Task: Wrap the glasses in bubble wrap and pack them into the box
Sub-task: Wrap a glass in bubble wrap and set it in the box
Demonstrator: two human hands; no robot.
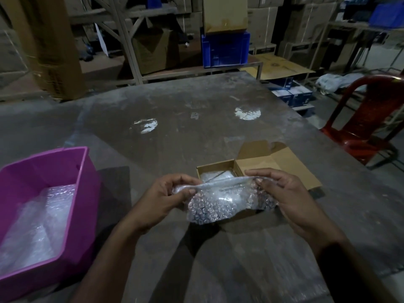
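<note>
Just below the middle of the frame, both hands hold a bubble-wrapped bundle (227,201) up over the near edge of a small cardboard box (215,168). The left hand (168,196) pinches the bundle's left end between thumb and curled fingers, and the right hand (282,193) pinches its right end the same way. The wrap is clear and studded with small round bubbles; its top edge is pulled taut between the two grips while the lower part sags in a crumpled pouch. Something pale shows through the film, too blurred to identify. The box sits open on the grey table (196,119), its lid flap (282,165) folded back to the right, with more pale wrapped material lying inside. At lower left, a pink tub (85,171) holds loose bubble wrap.
</note>
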